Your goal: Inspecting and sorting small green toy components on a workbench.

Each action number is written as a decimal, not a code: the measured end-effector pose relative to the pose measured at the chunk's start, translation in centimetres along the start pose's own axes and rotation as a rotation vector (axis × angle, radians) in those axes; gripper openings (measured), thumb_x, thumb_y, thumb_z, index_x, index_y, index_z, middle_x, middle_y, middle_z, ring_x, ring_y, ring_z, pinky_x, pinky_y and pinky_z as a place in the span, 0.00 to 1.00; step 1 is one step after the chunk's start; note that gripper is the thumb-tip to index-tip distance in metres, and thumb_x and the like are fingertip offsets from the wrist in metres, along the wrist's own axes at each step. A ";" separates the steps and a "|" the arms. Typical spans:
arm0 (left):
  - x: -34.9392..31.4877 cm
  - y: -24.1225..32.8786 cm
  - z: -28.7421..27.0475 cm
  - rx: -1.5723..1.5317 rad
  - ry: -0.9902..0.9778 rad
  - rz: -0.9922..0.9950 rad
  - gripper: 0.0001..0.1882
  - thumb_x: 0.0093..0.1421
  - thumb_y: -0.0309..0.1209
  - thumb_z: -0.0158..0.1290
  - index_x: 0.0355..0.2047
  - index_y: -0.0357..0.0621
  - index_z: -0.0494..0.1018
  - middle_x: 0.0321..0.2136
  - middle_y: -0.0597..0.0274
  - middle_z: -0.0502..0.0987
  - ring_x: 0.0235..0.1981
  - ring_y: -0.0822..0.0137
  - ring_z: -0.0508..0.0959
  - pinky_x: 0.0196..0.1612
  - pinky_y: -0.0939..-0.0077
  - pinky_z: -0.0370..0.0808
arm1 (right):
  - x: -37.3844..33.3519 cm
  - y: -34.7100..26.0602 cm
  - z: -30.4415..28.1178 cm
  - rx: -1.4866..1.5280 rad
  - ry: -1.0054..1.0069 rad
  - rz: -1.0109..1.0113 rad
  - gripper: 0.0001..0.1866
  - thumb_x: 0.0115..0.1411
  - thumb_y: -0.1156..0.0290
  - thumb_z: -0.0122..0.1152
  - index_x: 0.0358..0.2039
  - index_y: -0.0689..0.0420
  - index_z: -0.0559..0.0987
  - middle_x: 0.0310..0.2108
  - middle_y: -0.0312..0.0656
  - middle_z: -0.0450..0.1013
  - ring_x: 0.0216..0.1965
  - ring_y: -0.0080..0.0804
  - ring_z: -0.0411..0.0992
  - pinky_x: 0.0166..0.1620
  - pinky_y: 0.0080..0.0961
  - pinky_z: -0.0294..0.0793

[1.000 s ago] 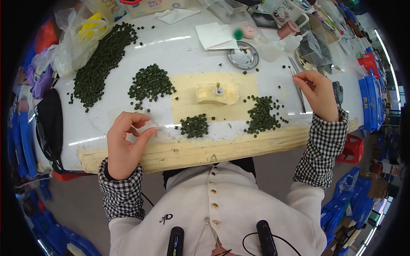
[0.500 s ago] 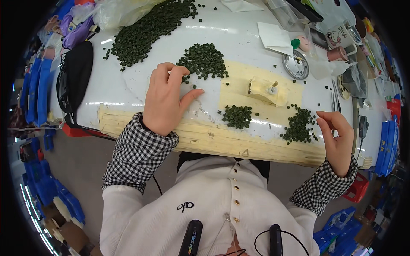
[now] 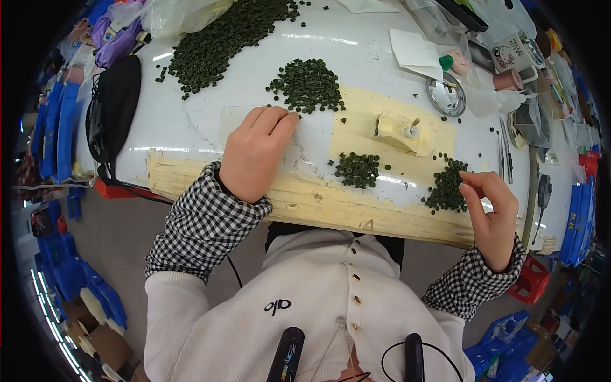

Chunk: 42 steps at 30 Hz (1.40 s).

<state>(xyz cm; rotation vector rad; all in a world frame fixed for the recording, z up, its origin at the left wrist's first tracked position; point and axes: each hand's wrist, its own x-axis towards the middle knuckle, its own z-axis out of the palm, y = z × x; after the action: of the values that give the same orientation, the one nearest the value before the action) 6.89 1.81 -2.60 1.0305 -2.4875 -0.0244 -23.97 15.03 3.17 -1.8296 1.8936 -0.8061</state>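
Note:
My left hand point(image 3: 258, 153) is closed, with its fingertips together just below the middle pile of small dark green round pieces point(image 3: 310, 86). A dark speck shows beside those fingertips; whether they grip it is hidden. At the right, my right hand point(image 3: 493, 213) has thumb and forefinger pinched at the edge of another pile of the green pieces point(image 3: 447, 188). Anything between them is too small to make out. Between my hands lies a third small pile of green pieces point(image 3: 358, 170). Behind it, a tape-wrapped block with a short upright pin point(image 3: 402, 132) sits on yellow tape.
A large heap of green pieces point(image 3: 213, 54) spreads at the far left by a clear plastic bag point(image 3: 178, 19). A black cloth pouch point(image 3: 118, 111) lies on the left. Farther right are a round metal dish point(image 3: 445, 95), white tissues point(image 3: 414, 52), a mug point(image 3: 509, 56) and tweezers point(image 3: 507, 149).
My left thumb has drawn in and the fingers have closed, the hand shifting slightly right. My right hand has moved left to the right pile, its fingertips coming together.

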 end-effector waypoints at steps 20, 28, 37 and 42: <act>-0.1 -1.8 -1.3 -0.945 0.095 -0.614 0.06 0.56 0.19 0.52 0.34 0.33 0.76 0.30 0.55 0.79 0.33 0.68 0.78 0.39 0.84 0.75 | -0.9 -1.9 2.5 0.080 0.045 -0.008 0.06 0.52 0.82 0.59 0.32 0.68 0.77 0.26 0.45 0.72 0.25 0.29 0.72 0.30 0.18 0.70; -0.9 -2.6 -1.2 -2.503 0.062 -0.872 0.09 0.61 0.24 0.47 0.40 0.32 0.70 0.37 0.53 0.73 0.38 0.67 0.73 0.39 0.81 0.75 | -0.4 -2.2 3.9 0.130 0.085 -0.029 0.05 0.53 0.82 0.59 0.31 0.68 0.77 0.25 0.44 0.73 0.24 0.28 0.71 0.29 0.18 0.69; -0.2 -1.0 -0.3 -2.556 0.077 -0.885 0.09 0.58 0.20 0.45 0.39 0.31 0.64 0.34 0.56 0.66 0.32 0.71 0.64 0.32 0.84 0.69 | -0.8 -0.2 5.2 -0.040 0.205 -0.019 0.06 0.48 0.81 0.62 0.29 0.63 0.78 0.25 0.43 0.72 0.26 0.36 0.69 0.30 0.25 0.68; 0.0 -0.8 -0.4 -2.541 0.068 -0.885 0.09 0.59 0.20 0.45 0.40 0.34 0.64 0.33 0.58 0.64 0.32 0.71 0.64 0.32 0.84 0.68 | -0.9 -0.1 5.0 -0.070 0.234 -0.038 0.06 0.47 0.81 0.63 0.29 0.63 0.78 0.26 0.43 0.72 0.27 0.38 0.69 0.30 0.27 0.68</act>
<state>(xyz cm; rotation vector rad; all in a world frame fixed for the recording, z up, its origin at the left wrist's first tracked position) 7.57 1.23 -2.40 0.4203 -0.1702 -2.2465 -20.62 15.25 -0.71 -1.8887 2.0577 -1.0189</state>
